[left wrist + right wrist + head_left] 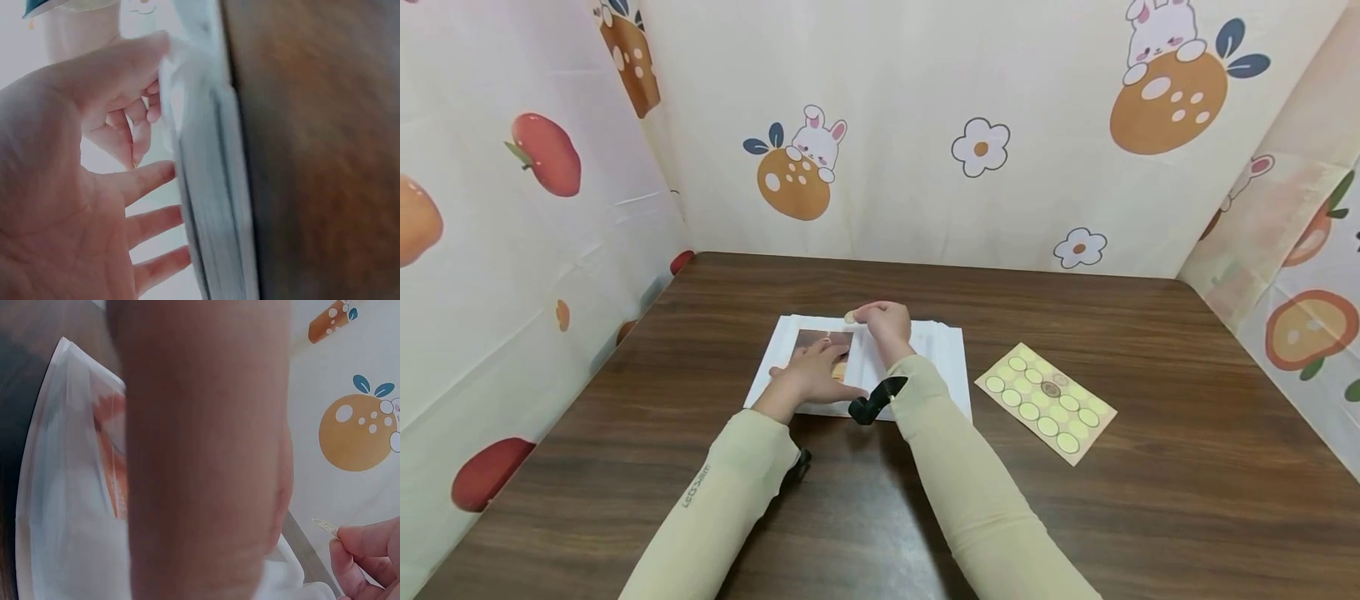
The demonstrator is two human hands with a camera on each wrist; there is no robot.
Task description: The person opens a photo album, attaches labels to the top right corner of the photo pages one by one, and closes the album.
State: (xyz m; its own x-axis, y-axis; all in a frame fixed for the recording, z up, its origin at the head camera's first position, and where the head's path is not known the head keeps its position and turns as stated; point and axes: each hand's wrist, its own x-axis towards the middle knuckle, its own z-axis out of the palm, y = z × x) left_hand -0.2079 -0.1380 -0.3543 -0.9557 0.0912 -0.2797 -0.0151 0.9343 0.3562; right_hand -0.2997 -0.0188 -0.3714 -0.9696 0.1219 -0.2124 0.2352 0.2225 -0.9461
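Pinching a round sticker [850,317]: right hand [886,322], tips closed on its rim, at the far edge of the white package [946,358]. Left hand [814,372] spread across the package's printed picture [805,337], gripping nothing. Package lies mid-table, edges layered. Narrow wood gap right, then angled sticker sheet [1047,402], apart from both hands. Beyond far edge: band of tabletop [1000,292], then printed curtain [910,208]. Wider wood left and right.

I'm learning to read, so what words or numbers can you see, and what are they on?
"LEGS…", probably, on the left sleeve; the rest is unclear.
Sticker sheet: any print is too small.
Sticker in the right hand: marks too blurred to read.
No readable numbers.
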